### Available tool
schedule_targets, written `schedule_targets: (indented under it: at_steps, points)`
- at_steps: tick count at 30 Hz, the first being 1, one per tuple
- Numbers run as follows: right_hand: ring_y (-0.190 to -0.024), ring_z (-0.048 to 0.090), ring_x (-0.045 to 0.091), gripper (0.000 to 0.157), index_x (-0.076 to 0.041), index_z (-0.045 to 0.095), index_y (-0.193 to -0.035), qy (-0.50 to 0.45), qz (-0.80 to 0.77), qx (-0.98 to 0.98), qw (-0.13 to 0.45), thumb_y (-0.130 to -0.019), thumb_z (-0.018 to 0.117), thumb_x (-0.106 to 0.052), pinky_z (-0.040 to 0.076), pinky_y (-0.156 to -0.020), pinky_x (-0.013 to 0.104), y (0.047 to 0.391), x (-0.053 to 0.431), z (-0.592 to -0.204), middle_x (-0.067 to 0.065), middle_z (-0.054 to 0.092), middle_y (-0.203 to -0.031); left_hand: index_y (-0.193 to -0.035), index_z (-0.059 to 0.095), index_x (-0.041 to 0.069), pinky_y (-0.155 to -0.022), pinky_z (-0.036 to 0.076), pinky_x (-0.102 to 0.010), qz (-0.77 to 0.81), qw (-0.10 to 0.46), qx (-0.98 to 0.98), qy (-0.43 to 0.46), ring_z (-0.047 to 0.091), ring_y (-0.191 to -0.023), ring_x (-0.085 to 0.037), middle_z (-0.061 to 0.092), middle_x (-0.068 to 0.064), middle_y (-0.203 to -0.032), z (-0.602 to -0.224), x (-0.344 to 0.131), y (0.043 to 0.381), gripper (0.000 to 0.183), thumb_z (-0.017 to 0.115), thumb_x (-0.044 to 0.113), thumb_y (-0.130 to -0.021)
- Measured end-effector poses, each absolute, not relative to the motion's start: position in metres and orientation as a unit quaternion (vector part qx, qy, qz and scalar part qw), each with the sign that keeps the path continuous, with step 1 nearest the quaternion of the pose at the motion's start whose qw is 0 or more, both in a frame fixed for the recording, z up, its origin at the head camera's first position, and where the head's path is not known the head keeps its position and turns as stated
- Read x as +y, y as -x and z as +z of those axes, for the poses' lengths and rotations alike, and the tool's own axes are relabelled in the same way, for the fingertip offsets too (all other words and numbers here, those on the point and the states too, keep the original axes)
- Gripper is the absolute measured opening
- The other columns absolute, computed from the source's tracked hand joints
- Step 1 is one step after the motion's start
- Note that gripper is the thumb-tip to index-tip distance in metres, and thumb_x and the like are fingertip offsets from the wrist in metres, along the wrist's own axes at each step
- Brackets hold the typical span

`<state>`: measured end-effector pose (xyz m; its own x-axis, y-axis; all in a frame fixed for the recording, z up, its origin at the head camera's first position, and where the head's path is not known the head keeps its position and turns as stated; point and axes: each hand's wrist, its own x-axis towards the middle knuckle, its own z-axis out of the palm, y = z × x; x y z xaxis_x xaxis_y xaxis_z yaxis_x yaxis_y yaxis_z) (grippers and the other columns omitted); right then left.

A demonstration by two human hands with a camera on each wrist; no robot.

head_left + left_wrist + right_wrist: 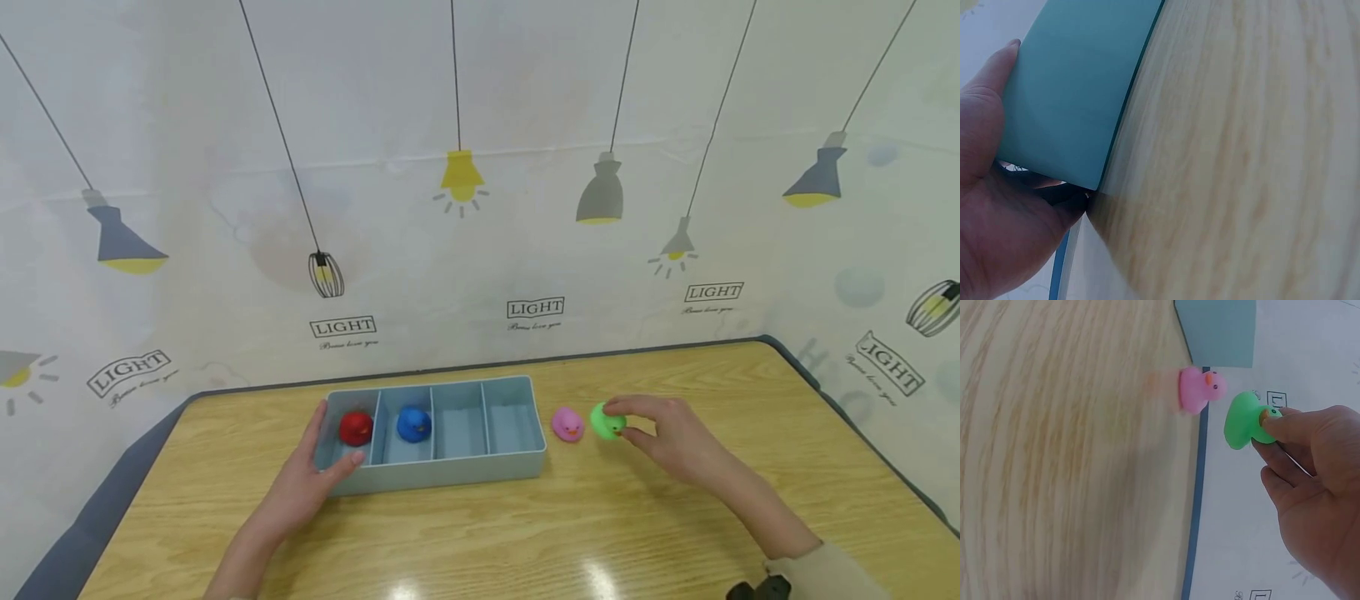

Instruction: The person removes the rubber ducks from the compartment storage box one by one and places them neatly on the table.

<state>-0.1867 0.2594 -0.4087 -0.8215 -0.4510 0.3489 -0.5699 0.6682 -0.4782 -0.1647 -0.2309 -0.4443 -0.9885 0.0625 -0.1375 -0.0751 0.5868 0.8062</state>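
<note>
A pale blue tray [450, 472] with four compartments in a row lies on the wood-grained table [450, 542], its long side running roughly along the far edge and its left end toward the far left corner. The person's left hand [303, 479] grips that left end, fingers along the end wall and thumb over the near rim. A red duck [356, 428] sits in the leftmost compartment and a blue duck [414, 424] in the second from the left.

The right hand [667, 429] pinches a green duck [602, 421] by its head between thumb and fingers, to the right of the tray. The right wrist view shows the green duck against the wall covering [525, 83], so it seems to be off the tabletop, though how high is hard to judge. A pink duck [567, 423] stands upright on the table, between the green duck and the tray's right end, just beside that end.

The wall covering behind the table's far edge is pale, printed with hanging lamps and the word LIGHT. A beige sleeve [828, 575] shows at the right wrist.
</note>
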Motion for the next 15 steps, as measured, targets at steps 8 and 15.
schedule_targets:
  at_steps: [8,15]
  points:
    - [-0.114,0.066,0.042,0.036,-0.001,0.074,-0.116,-0.262,0.295,-0.916,0.068,-0.083,0.077,0.012,0.053,-0.095,0.057,0.196,0.264,-0.416,0.019,0.071,-0.122,-0.165,-0.008,0.019,-0.119,0.016,-0.065,0.455,0.081,0.887,0.007,0.009,-0.151,-0.051,0.004,-0.024,-0.169,-0.444,-0.231,0.165,0.107,0.068,0.051,-0.097]
    - [-0.114,0.066,0.043,0.032,0.001,0.074,-0.113,-0.262,0.296,-0.917,0.056,-0.084,0.075,0.013,0.053,-0.096,0.057,0.203,0.265,-0.422,0.019,0.073,-0.118,-0.166,-0.007,0.017,-0.118,0.017,-0.064,0.454,0.075,0.888,0.004,0.012,-0.151,-0.051,0.006,-0.025,-0.169,-0.445,-0.232,0.166,0.107,0.068,0.05,-0.097]
